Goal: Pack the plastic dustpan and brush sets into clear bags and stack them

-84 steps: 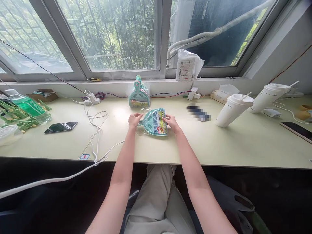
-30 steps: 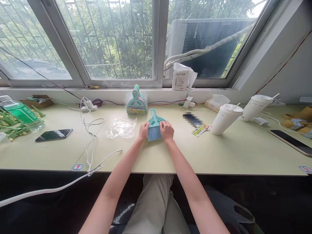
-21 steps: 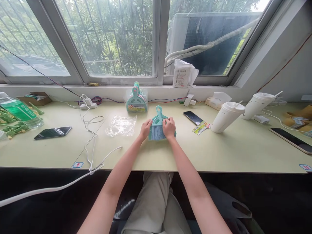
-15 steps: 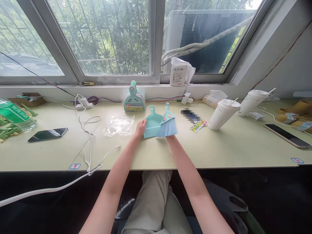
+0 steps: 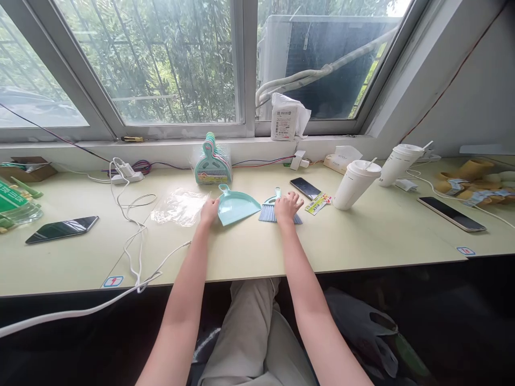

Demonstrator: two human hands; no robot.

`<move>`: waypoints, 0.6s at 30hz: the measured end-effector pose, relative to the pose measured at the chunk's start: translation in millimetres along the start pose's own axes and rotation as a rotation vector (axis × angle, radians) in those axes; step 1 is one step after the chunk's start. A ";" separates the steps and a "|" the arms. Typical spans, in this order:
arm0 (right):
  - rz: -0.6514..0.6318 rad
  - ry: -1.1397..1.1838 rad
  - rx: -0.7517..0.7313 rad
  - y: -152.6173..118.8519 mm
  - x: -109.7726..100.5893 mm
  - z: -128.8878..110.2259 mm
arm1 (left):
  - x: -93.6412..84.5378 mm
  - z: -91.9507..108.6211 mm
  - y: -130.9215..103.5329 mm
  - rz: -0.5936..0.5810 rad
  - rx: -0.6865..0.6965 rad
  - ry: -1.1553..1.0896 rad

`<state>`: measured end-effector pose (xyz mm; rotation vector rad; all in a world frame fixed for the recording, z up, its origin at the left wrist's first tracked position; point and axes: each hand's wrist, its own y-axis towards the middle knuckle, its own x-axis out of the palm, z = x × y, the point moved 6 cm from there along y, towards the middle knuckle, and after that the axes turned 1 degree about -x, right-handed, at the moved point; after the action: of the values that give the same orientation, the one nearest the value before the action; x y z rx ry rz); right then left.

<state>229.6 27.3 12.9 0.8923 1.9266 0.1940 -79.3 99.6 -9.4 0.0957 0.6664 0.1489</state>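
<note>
A teal dustpan (image 5: 238, 208) is tilted with its open side toward the lower right. My left hand (image 5: 209, 211) is closed on its left edge, beside the handle. To the right lies a small brush (image 5: 268, 213) with a teal handle and blue bristles on the table (image 5: 241, 252). My right hand (image 5: 288, 206) is over the right part of the brush, its fingers apart and partly raised. Whether the palm touches the brush is hidden. A crumpled clear plastic bag (image 5: 179, 206) lies left of my left hand.
Wrapped teal dustpan sets (image 5: 212, 163) stand at the back. Right of the brush are a phone (image 5: 306, 187), a colourful card (image 5: 318, 203) and white cups (image 5: 356, 185). White cables (image 5: 139, 236) and another phone (image 5: 62, 229) lie left.
The dustpan and brush, together before, are now apart: the dustpan is further left and turned, the brush lower on the table. My right hand has come from behind the brush to above it, fingers spread.
</note>
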 end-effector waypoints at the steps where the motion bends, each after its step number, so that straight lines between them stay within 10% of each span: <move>1: -0.007 -0.010 0.000 -0.6 0.6 -1.2 | -2.0 0.1 0.4 0.015 0.001 0.014; 18: -0.476 0.175 -0.059 -13.4 27.4 -27.2 | -20.0 -6.6 -2.2 0.127 -0.093 -0.064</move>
<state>193.2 41.9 1.2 0.3676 2.2241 0.0453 -98.7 94.3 -2.7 0.0535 0.5890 0.2975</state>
